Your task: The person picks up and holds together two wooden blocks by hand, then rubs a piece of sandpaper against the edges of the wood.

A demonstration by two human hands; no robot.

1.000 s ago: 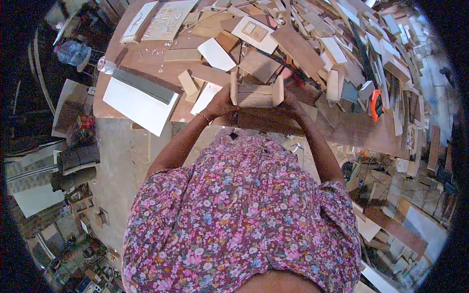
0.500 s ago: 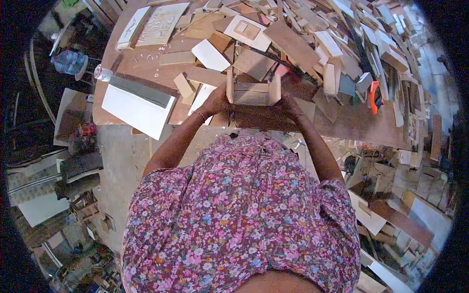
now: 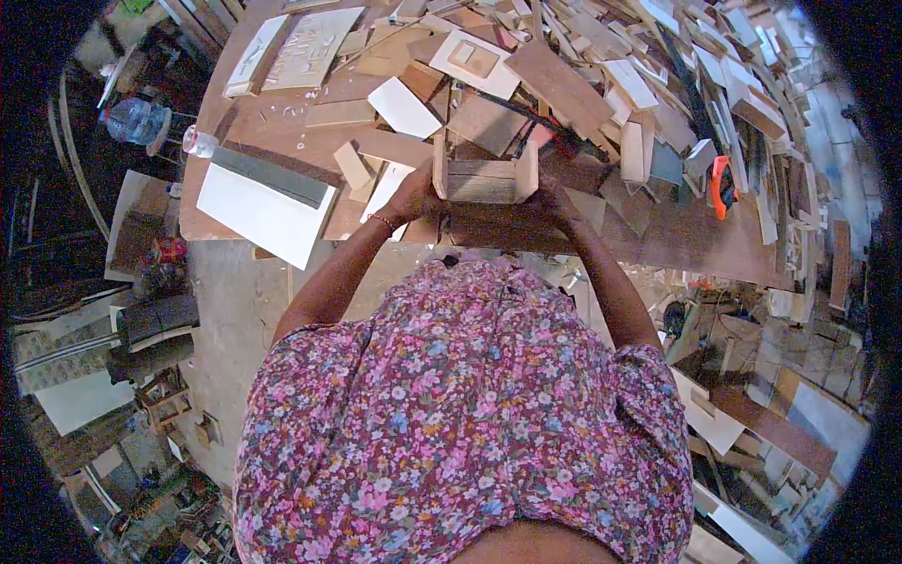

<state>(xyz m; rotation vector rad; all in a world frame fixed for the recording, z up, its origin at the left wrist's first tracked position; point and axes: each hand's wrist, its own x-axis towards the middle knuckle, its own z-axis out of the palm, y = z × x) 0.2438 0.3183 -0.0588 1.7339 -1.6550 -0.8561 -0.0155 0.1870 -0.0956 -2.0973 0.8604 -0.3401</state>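
Observation:
Near the table's front edge I hold a small wooden frame (image 3: 481, 184), made of two upright side pieces joined by a grooved or two-strip crosspiece. My left hand (image 3: 413, 195) grips its left side piece, with the fingers partly hidden behind the wood. On the other end, my right hand (image 3: 554, 204) is closed around the right side piece, its fingertips also mostly out of sight. A brown board (image 3: 489, 122) lies just beyond the frame. Light wood offcuts (image 3: 353, 166) lie to the left of my left hand.
The brown tabletop (image 3: 272, 122) carries a large heap of wood scraps (image 3: 648, 85) at the back and right. A white panel (image 3: 258, 211) with a dark strip overhangs the front left edge. An orange-handled tool (image 3: 721, 188) lies at right. A clear jar (image 3: 198, 141) stands at left.

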